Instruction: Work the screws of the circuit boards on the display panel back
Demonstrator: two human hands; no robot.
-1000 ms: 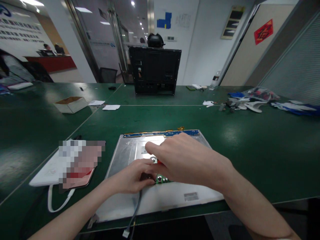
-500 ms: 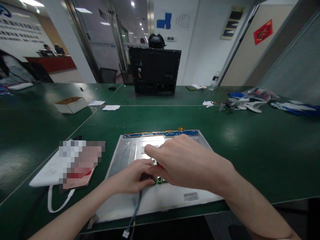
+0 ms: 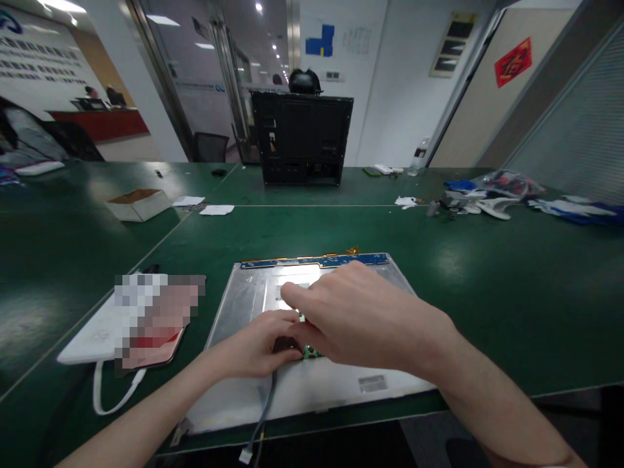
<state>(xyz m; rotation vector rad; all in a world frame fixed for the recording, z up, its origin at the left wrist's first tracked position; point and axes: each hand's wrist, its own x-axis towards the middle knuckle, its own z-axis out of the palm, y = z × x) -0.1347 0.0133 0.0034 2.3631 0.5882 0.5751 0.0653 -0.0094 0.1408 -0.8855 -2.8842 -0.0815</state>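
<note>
A flat display panel (image 3: 234, 305) lies on its face at the near side of the table, its metal back up. Along its far edge runs a narrow blue circuit board (image 3: 292, 262). My left hand (image 3: 266, 341) is closed, thumb and fingers pinching the left end of a small green circuit board (image 3: 311, 351) on the panel. Over that board, my right hand (image 3: 346, 315) is curled with its fingertips hidden; what they hold cannot be seen. A dark cable (image 3: 266, 416) comes out under my left hand and hangs past the near edge, ending in a white connector (image 3: 245, 455).
Left of the panel lie a white device (image 3: 88, 338) and a pink phone (image 3: 163, 354), partly blurred, with a white cable (image 3: 104, 406). Farther back stand an open box (image 3: 141, 207), a black monitor housing (image 3: 305, 140) and a bottle (image 3: 419, 158). Bags and gloves (image 3: 497, 208) lie right.
My right hand has shifted and turned very slightly over the green board. My left hand, the panel and the cable stay in place.
</note>
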